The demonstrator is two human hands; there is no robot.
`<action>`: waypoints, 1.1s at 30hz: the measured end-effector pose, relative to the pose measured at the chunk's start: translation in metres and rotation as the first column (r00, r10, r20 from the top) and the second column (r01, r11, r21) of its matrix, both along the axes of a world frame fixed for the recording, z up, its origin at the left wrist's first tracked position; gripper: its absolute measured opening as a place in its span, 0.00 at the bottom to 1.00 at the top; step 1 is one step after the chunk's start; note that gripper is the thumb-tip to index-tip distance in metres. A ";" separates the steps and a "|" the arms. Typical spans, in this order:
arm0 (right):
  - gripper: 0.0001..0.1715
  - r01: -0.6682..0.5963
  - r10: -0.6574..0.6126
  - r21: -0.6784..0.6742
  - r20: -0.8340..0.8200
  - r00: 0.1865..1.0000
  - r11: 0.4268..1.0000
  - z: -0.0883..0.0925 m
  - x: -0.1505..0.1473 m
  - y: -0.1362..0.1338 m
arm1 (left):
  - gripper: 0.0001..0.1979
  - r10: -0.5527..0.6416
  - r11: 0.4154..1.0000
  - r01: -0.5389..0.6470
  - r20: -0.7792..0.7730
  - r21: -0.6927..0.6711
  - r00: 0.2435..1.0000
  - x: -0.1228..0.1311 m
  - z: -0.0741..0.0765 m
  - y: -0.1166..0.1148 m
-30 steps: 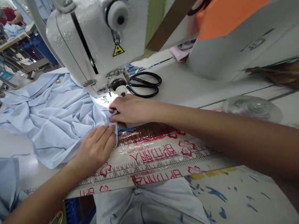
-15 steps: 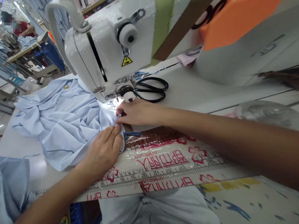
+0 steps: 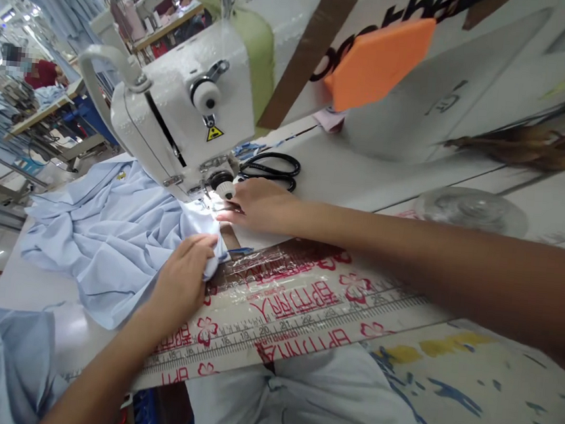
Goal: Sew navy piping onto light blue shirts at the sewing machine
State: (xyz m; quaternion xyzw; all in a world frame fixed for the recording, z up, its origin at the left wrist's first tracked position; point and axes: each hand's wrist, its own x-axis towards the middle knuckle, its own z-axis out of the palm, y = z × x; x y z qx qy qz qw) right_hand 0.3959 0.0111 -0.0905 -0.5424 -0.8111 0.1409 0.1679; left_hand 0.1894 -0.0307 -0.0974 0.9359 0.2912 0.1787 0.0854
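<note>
Cloth, one piece, under left hand fingers, grip unclear; right hand pinching one thin tool; scissors, one pair, beyond fingers.

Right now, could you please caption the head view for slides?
Left hand on blue cloth, right hand at sewing machine.
</note>
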 end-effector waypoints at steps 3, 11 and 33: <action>0.12 -0.172 0.172 0.083 0.005 0.985 0.982 -0.006 0.006 -0.006 | 0.07 0.277 0.898 -0.180 0.200 -0.401 0.940 -0.011 0.005 0.014; 0.12 -0.262 0.326 0.364 -0.127 0.937 0.894 -0.028 -0.007 -0.013 | 0.13 0.615 0.586 -0.069 0.387 -0.808 0.687 -0.020 -0.001 0.025; 0.17 -0.490 0.452 0.262 0.194 0.871 0.832 -0.009 -0.039 -0.078 | 0.07 0.211 0.858 -0.204 -0.038 -0.472 0.977 0.002 0.036 0.042</action>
